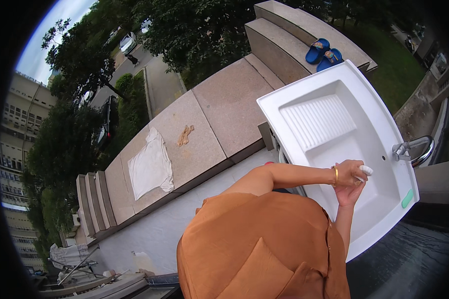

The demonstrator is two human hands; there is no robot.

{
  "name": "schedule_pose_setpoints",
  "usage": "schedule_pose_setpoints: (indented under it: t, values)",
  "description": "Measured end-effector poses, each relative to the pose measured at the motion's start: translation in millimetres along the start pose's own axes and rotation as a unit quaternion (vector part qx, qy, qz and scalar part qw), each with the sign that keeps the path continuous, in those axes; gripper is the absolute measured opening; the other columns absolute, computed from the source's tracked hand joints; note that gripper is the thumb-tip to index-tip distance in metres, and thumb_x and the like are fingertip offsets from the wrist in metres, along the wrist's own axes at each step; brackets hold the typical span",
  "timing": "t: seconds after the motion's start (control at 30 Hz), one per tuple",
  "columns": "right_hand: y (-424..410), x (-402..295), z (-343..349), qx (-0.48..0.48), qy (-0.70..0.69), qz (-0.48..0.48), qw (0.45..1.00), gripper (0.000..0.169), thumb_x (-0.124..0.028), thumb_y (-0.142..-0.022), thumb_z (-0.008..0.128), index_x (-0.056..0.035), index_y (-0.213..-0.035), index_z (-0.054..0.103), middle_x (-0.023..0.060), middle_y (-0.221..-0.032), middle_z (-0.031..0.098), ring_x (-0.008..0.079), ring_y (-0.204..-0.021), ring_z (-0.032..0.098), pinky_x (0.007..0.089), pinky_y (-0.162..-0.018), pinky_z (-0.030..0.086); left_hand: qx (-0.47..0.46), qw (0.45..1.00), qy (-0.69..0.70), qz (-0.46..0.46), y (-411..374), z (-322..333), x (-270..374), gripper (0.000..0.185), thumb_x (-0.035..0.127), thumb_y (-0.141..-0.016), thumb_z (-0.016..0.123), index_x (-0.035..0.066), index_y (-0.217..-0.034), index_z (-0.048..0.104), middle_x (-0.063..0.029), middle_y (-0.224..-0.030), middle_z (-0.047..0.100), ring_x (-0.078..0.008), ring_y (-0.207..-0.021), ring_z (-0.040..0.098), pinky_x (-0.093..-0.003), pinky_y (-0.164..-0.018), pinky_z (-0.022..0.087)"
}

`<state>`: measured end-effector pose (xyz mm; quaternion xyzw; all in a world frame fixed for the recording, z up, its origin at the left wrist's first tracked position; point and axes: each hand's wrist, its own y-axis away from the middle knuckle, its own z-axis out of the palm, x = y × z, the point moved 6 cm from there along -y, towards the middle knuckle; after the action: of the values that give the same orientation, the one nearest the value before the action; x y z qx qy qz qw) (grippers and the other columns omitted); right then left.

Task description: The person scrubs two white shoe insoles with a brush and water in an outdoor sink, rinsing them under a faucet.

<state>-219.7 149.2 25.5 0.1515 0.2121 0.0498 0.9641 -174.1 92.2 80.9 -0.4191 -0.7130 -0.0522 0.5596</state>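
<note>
Both hands meet above the basin of a white laundry sink [374,112]. My left hand [348,173], with a gold bracelet at the wrist, closes on a small bunched white cloth [366,170]. Pressed up close beneath it, my right hand [350,195] grips the lower part of the same bundle; its fingertips are partly hidden. A ribbed washboard [318,119] is moulded into the sink's far side. The chrome faucet [415,149] stands on the right rim, and a green bar, perhaps soap, [407,199] lies on the rim nearer to me.
A stone ledge [232,108] runs along the left, bearing a spread white garment [150,168] and a small tan fabric item [185,135]. Blue slippers [317,51] sit on the curved stone steps beyond the sink. A drying rack with cloth [71,258] stands at lower left.
</note>
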Motion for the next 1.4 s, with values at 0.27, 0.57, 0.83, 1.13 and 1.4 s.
schedule_pose_setpoints:
  t: [0.27,0.57,0.83,1.13,1.4]
  values:
    - [-17,-6,-53,0.144,0.02,0.04,0.989,0.046,-0.042,-0.09,0.046,-0.0058,-0.119,0.05,0.0095,-0.109,0.059,0.0228,-0.092,0.06,0.037,-0.076,0.052,-0.124,0.987,0.075,-0.063,42,-1,-13,0.017,0.004,-0.058,0.06,0.009,-0.066,0.073,-0.0097,-0.099,0.066,-0.0198,-0.095,0.057,-0.0381,-0.088,0.044]
    - [-16,-11,-62,0.189,0.182,0.012,0.965,0.033,-0.031,-0.091,0.037,-0.009,-0.111,0.052,0.0048,-0.09,0.055,0.0147,-0.065,0.052,0.0305,-0.048,0.043,-0.006,0.76,0.524,-0.385,50,-10,-53,0.021,0.014,-0.065,0.054,-0.002,-0.068,0.066,-0.0147,-0.093,0.063,-0.0237,-0.092,0.057,-0.0475,-0.084,0.049]
    - [0,-20,-52,0.243,0.2,-0.086,0.945,0.044,-0.013,-0.084,0.045,0.0018,-0.125,0.043,0.0157,-0.11,0.056,0.0266,-0.094,0.06,0.0402,-0.075,0.052,0.074,0.655,0.56,-0.501,64,-10,-71,0.037,0.027,-0.078,0.056,-0.009,-0.087,0.061,-0.0185,-0.124,0.048,-0.0313,-0.103,0.054,-0.0516,-0.083,0.051]
    - [-1,-33,-49,0.205,0.382,-0.134,0.891,0.041,-0.016,-0.086,0.054,0.0008,-0.122,0.045,0.0108,-0.106,0.056,0.0189,-0.084,0.058,0.0316,-0.067,0.051,-0.145,0.795,0.308,-0.502,65,12,-61,0.028,0.021,-0.077,0.071,0.002,-0.096,0.062,-0.0088,-0.081,0.064,-0.0175,-0.069,0.064,-0.0292,-0.048,0.049]
    - [51,-112,-5,0.2,0.501,-0.133,0.832,0.024,-0.02,-0.086,0.057,-0.0022,-0.103,0.055,0.0028,-0.079,0.053,0.0073,-0.059,0.047,0.0224,-0.044,0.039,-0.037,0.922,0.15,-0.355,-17,-78,-19,0.03,0.03,-0.079,0.065,0.001,-0.088,0.062,-0.0086,-0.068,0.063,-0.0145,-0.052,0.059,-0.0268,-0.044,0.044]
